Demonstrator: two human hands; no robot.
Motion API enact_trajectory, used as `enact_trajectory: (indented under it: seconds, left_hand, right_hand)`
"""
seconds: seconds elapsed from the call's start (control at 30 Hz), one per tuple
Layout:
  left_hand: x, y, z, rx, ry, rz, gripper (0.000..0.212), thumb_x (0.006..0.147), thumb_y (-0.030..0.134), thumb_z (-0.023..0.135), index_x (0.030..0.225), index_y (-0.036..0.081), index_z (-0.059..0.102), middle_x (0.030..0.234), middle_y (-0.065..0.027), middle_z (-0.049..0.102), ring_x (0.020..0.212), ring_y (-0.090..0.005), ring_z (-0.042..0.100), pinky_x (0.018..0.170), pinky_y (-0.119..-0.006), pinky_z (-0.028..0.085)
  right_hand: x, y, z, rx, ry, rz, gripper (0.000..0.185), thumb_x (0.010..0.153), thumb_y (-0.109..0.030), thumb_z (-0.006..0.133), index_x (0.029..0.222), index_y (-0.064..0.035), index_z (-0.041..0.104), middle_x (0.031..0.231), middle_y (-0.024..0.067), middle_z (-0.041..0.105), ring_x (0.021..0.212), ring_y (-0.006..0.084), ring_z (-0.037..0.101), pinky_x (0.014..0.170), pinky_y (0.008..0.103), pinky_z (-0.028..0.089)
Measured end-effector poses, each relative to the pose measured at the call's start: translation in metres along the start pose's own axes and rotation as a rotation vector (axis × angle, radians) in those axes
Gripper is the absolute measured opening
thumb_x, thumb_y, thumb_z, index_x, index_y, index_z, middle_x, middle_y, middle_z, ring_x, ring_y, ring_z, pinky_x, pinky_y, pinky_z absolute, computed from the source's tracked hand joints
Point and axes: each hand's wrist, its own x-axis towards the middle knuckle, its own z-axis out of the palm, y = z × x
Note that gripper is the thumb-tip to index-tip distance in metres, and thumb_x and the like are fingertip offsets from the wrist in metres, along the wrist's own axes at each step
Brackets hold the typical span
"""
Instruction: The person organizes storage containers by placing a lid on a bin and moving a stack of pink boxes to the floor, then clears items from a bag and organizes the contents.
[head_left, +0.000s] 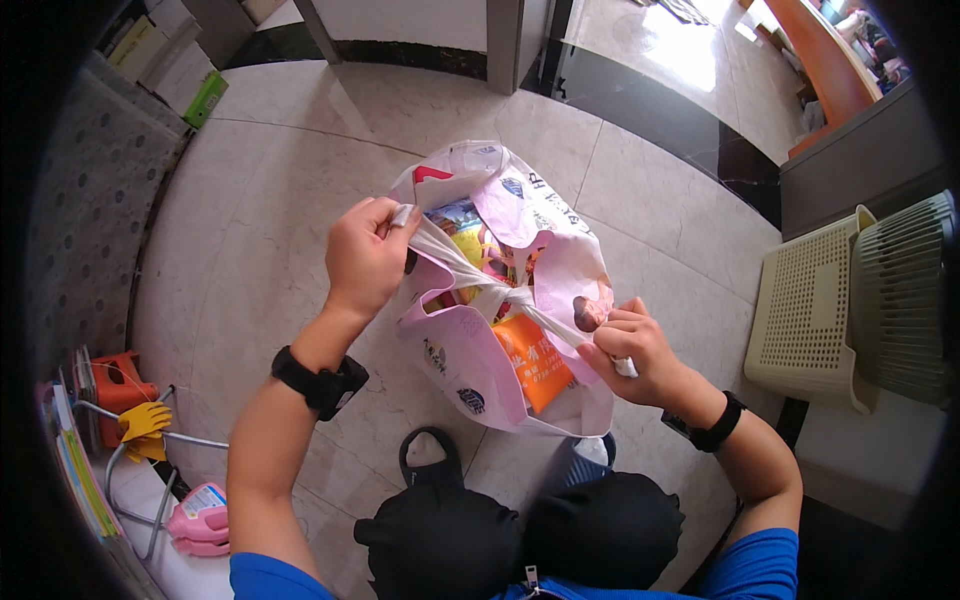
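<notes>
A pink non-woven bag (480, 367) printed with logos and writing stands on the tiled floor before me. Its two white handles (514, 296) cross in a twisted knot over the middle of the opening. My left hand (369, 255) is shut on one handle end at the upper left. At the lower right, my right hand (637, 349) grips the other end, and the strap between them looks taut. Under the knot, colourful printed packaging (476, 244) and an orange bag with writing (534, 364) show inside. The bag's lower contents are hidden.
Two plastic baskets, one cream (802, 307) and one grey-green (904, 300), stand at the right. At lower left are a yellow glove (146, 427), a metal tube frame (195, 439), an orange stool (124, 382) and a pink bottle (201, 517). A doorway opens at upper right.
</notes>
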Motion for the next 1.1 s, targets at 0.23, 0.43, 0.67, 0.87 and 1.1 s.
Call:
enact_trajectory:
  seconds: [0.23, 0.43, 0.67, 0.87, 1.1]
  left_hand:
    - [-0.016, 0.065, -0.013, -0.233, -0.17, 0.434, 0.007, 0.074, -0.001, 0.065, 0.077, 0.0, 0.058, 0.093, -0.0065, 0.048, 0.077, -0.019, 0.05, 0.066, -0.028, 0.043]
    - [-0.02, 0.082, -0.006, -0.239, -0.299, 0.473, 0.006, 0.076, -0.002, 0.059, 0.082, -0.001, 0.06, 0.08, -0.0077, 0.059, 0.072, -0.0177, 0.057, 0.064, -0.028, 0.046]
    - [-0.022, 0.08, -0.015, -0.26, -0.281, 0.321, 0.006, 0.081, 0.003, 0.065, 0.079, 0.0, 0.061, 0.078, -0.0046, 0.058, 0.07, -0.0108, 0.054, 0.062, -0.024, 0.044]
    - [-0.02, 0.075, -0.009, -0.257, -0.259, 0.277, 0.006, 0.082, 0.004, 0.065, 0.078, 0.001, 0.061, 0.076, -0.0035, 0.057, 0.067, -0.0076, 0.052, 0.058, -0.022, 0.043]
    - [-0.02, 0.082, -0.007, -0.367, -0.326, 0.224, 0.006, 0.083, 0.004, 0.065, 0.082, 0.0, 0.06, 0.077, -0.0008, 0.058, 0.069, -0.0047, 0.053, 0.059, -0.02, 0.044]
  right_hand:
    - [0.058, -0.032, -0.031, 0.541, -0.006, 0.143, 0.028, 0.093, -0.016, 0.047, 0.075, 0.0023, 0.056, 0.085, 0.0101, 0.062, 0.08, 0.0188, 0.057, 0.078, 0.0301, 0.045]
    - [0.085, -0.021, -0.012, 0.645, -0.07, 0.483, 0.049, 0.095, -0.042, 0.038, 0.08, -0.0013, 0.06, 0.067, 0.0057, 0.06, 0.063, 0.0136, 0.055, 0.062, 0.0272, 0.044]
    - [0.085, -0.032, -0.007, 0.683, -0.089, 0.447, 0.04, 0.092, -0.041, 0.049, 0.08, -0.0027, 0.053, 0.066, 0.0052, 0.054, 0.063, 0.0139, 0.051, 0.059, 0.029, 0.042]
    - [0.079, -0.025, -0.003, 0.478, -0.052, 0.291, 0.021, 0.083, -0.016, 0.056, 0.079, -0.0046, 0.039, 0.067, 0.007, 0.048, 0.063, 0.0166, 0.045, 0.057, 0.0332, 0.038]
    - [0.084, -0.01, 0.002, 0.692, 0.02, 0.394, 0.011, 0.087, -0.009, 0.051, 0.083, -0.0043, 0.042, 0.071, 0.0064, 0.055, 0.067, 0.012, 0.054, 0.059, 0.028, 0.045]
